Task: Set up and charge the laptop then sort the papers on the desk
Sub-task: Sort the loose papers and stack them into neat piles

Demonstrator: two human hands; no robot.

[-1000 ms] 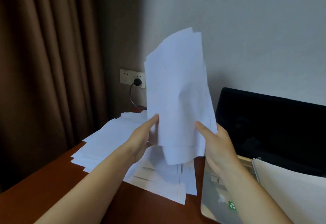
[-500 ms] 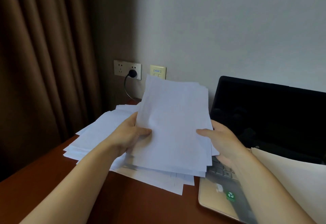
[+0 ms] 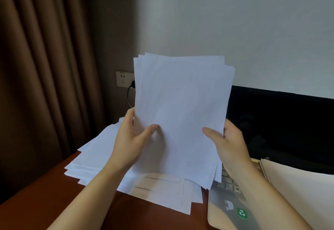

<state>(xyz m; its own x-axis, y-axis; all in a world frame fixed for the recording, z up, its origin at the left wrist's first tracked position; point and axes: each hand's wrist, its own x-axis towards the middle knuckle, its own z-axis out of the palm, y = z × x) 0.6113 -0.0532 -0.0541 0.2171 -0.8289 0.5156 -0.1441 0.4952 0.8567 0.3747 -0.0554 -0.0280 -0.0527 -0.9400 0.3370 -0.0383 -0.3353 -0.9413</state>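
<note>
Held white paper stack [image 3: 180,114]: up in the air, upright, over the desk, between both hands.
Left hand [image 3: 132,137]: on the left edge of the held stack, thumb in front.
Right hand [image 3: 229,141]: on the right edge, thumb in front.
Loose pile of white sheets [image 3: 101,157]: flat on the brown wooden desk [image 3: 36,210], under and left of the held stack.
Open gold laptop [image 3: 224,210]: on the desk, right of the pile, against the wall.
Cream paper sheet [image 3: 298,190]: on the laptop, far right.
White wall socket [image 3: 123,79]: behind the stack, on the wall, with a black plug [image 3: 132,84] in it.
Brown curtain [image 3: 45,67]: far left, beside the desk.
</note>
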